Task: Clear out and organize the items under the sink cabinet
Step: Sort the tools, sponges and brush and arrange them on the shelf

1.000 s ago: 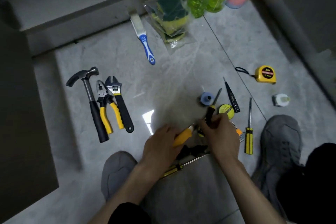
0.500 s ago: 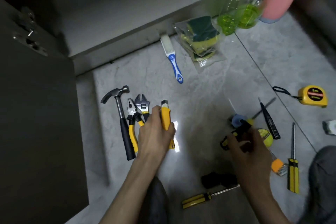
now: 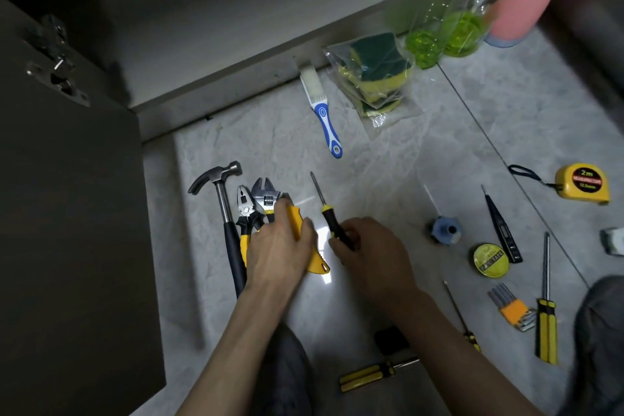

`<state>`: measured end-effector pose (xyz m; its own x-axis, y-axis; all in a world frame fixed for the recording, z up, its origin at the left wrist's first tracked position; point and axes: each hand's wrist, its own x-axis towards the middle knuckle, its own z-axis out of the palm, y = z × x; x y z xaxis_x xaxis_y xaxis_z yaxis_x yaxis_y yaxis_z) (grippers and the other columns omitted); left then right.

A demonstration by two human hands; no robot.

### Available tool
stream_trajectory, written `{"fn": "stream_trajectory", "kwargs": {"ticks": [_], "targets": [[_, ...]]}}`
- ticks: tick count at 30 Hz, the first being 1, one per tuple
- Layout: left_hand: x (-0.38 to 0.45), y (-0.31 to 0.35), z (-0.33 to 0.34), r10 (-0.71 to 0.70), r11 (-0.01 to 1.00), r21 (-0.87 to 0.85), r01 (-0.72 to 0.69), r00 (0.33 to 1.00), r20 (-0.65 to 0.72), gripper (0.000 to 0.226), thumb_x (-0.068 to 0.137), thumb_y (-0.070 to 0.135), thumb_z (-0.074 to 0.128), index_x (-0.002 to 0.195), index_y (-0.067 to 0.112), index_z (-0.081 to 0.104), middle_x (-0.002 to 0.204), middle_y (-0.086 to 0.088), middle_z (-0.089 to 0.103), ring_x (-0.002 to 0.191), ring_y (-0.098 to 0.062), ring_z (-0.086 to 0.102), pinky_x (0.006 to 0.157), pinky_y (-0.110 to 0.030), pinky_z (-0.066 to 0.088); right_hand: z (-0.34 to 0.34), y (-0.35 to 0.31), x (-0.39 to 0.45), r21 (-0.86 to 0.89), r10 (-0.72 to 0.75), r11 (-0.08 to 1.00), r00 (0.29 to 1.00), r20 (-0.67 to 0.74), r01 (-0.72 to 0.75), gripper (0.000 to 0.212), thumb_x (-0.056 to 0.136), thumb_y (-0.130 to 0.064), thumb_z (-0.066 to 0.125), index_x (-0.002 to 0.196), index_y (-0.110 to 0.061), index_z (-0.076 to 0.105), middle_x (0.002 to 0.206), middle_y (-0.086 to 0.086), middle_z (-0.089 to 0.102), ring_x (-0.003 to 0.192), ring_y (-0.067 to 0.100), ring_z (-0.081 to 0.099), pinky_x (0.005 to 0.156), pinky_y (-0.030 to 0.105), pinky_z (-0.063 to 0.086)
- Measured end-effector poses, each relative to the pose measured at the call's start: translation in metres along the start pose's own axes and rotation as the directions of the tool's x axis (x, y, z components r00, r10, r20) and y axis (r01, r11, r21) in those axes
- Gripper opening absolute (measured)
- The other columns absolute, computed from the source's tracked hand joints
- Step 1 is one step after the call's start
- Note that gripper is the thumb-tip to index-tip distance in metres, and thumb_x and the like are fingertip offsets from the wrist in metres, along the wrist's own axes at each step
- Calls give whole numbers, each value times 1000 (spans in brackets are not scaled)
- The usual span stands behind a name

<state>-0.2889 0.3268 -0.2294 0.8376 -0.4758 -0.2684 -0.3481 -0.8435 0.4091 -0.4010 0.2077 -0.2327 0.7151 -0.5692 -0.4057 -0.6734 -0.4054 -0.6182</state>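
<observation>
Left hand (image 3: pixel 282 248) around yellow utility knife (image 3: pixel 305 240) beside wrench (image 3: pixel 266 196), right hand (image 3: pixel 369 255) gripping screwdriver (image 3: pixel 329 216), bare floor (image 3: pixel 381 179) beyond.

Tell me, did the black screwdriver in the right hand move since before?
Yes. The right hand has carried the black screwdriver leftward, away from the yellow tape roll and over beside the yellow utility knife, near the hammer.
</observation>
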Motion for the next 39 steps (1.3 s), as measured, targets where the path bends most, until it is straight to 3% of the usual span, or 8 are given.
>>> {"fn": "stream_trajectory", "kwargs": {"ticks": [6,9,14,16,20,27,36,39], "targets": [[-14,4,-14,-15,994,111,18,1000,-23,39,98,42,43,131,23,41,86,-7,68,84,-36,66,67,-39,49,9,1,-1,90,30,995,1000,-4,-30,19,84,-43,69,97,-31,65,91,-9,60,79,10,59,65,28,42],[-39,16,-14,89,996,25,-88,996,-31,20,95,39,48,114,31,47,77,5,61,74,-29,65,55,-33,37,-4,15,-13,266,98,961,992,-77,-75,23,86,-46,69,102,-30,69,88,-12,67,79,2,63,72,26,49],[-124,37,34,368,930,-113,-351,869,330,26,90,54,42,106,36,51,103,13,56,97,-11,58,69,-31,41,-49,80,-75,277,267,941,930,-253,-195,13,86,-51,61,88,-40,68,83,-22,69,78,-5,64,60,11,42],[-142,38,51,402,913,-95,-398,828,391,33,92,58,43,115,37,53,114,16,50,106,-6,52,73,-28,41,-57,103,-98,232,372,921,883,-286,-313,5,84,-38,72,85,-37,68,77,-17,68,75,0,64,61,20,45],[-144,36,61,389,907,-36,-419,802,453,34,95,56,45,123,37,50,120,15,44,114,-8,49,75,-29,43,-52,123,-120,197,520,853,815,-255,-483,19,76,-30,82,82,-32,64,75,-9,63,75,10,63,64,34,48],[-149,30,51,249,915,154,-373,823,511,53,84,65,52,125,34,42,122,14,51,114,-12,55,77,-33,47,-46,130,-124,108,439,897,840,-318,-428,15,84,-37,68,71,-31,62,75,-13,65,72,6,59,59,31,44],[-142,25,39,367,915,-61,-399,760,536,46,87,45,62,129,34,48,108,11,65,100,-15,62,75,-32,46,-51,119,-111,287,400,906,854,-332,-312,9,93,-29,68,84,-26,65,79,-11,66,78,14,63,69,36,49],[-137,29,18,370,925,-126,-359,766,527,31,85,43,68,113,34,58,93,15,64,90,-7,61,69,-23,41,-64,113,-106,329,364,912,850,-380,-244,7,92,-22,68,86,-22,66,77,-11,67,74,4,62,65,32,47]]}}
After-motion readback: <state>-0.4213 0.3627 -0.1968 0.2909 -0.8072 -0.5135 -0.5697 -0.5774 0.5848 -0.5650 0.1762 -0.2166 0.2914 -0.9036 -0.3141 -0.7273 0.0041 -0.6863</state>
